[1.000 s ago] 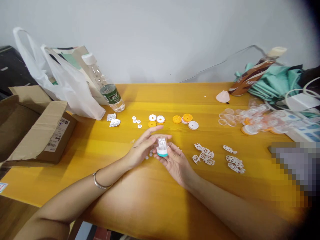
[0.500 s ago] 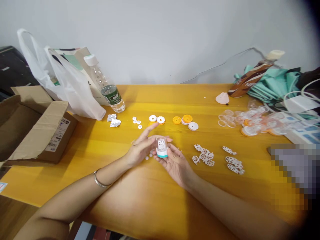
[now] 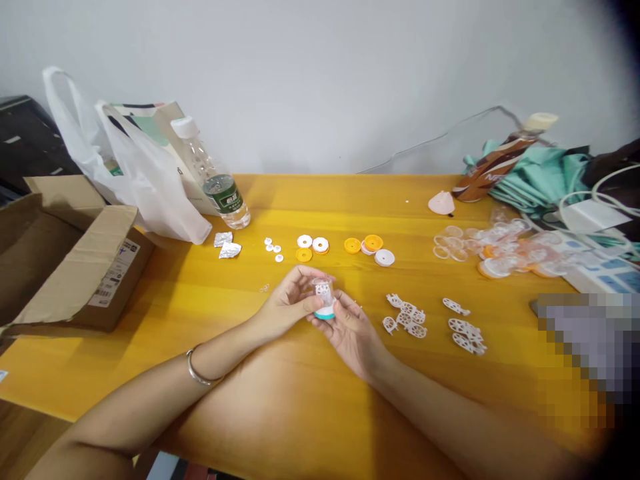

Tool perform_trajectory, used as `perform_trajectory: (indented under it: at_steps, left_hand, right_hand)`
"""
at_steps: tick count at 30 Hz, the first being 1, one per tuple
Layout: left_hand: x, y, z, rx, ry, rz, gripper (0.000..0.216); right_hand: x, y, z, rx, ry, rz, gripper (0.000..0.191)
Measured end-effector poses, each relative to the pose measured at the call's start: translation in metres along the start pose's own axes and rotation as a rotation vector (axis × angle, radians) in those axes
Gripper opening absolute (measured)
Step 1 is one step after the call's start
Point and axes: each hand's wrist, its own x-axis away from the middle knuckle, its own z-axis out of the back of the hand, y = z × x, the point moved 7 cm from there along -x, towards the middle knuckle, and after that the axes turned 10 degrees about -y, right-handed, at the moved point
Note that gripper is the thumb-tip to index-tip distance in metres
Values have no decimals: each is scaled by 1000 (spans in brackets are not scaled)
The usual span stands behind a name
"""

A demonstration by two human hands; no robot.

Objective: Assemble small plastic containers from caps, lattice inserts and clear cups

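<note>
Our left hand (image 3: 293, 300) and right hand (image 3: 354, 327) both grip the clear container (image 3: 327, 301) (teal-bottomed, white part (image 3: 323, 290) inside), fingers curled.

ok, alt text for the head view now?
Left hand and right hand hold a small clear plastic container with a white-and-teal base over a yellow-brown wooden table. White and orange plastic discs lie beyond the hands, white openwork plastic pieces to the right, an open brown cardboard box at left.

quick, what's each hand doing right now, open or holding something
Left hand: closed on the side of the small clear container.
Right hand: closed, holding the same container near its white-and-teal base.
</note>
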Motion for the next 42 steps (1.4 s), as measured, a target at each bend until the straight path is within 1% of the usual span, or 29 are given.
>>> perform_trajectory:
  at_steps: [2,5,8,12,16,17,20,21,24,26,29,32,34,37,39,42]
  left_hand:
    - [1,-2,3,-43,23,48,32]
    - [1,-6,4,1,-6,93,36]
    - [2,-6,4,36,0,69,44]
    - [0,-8,0,164,-31,63,51]
    - [0,-3,5,98,9,-26,48]
    - [0,-3,4,105,0,-25,47]
    - [0,-7,-3,220,-84,47,46]
    - [0,-8,-3,230,-86,55,44]
    - [0,-6,3,124,-7,34,33]
    - [0,-8,4,90,-20,61,29]
    - [-1,-11,2,137,-80,89,40]
    - [-1,-7,6,104,-31,37,47]
    - [-1,-7,7,114,-20,31,46]
    - [-2,-6,2,177,-48,38,45]
    - [-3,-3,0,158,-41,8,46]
    - [-1,-1,-2,100,-29,-7,43]
  right_hand:
    - [0,0,1,4,0,-7,12]
    - [0,0,1,8,6,-2,14]
    - [0,1,-1,24,-8,-20,16]
    - [0,2,-2,38,-17,-28,22]
    - [-1,0,-2,9,11,-12,15]
    - [-1,0,-2,15,9,-14,16]
    - [0,0,-4,41,-9,-36,21]
    - [0,0,-4,40,-11,-36,21]
    - [-1,0,-2,14,-4,-20,19]
    - [-1,1,-2,15,-15,-21,20]
    - [0,1,-1,31,-8,-24,18]
    - [0,0,0,34,18,-19,15]
    - [0,-1,0,48,13,-13,17]
    - [-1,-2,-1,61,10,0,18]
    - [-1,-2,-1,55,22,5,18]
    - [1,-1,-2,40,39,0,19]
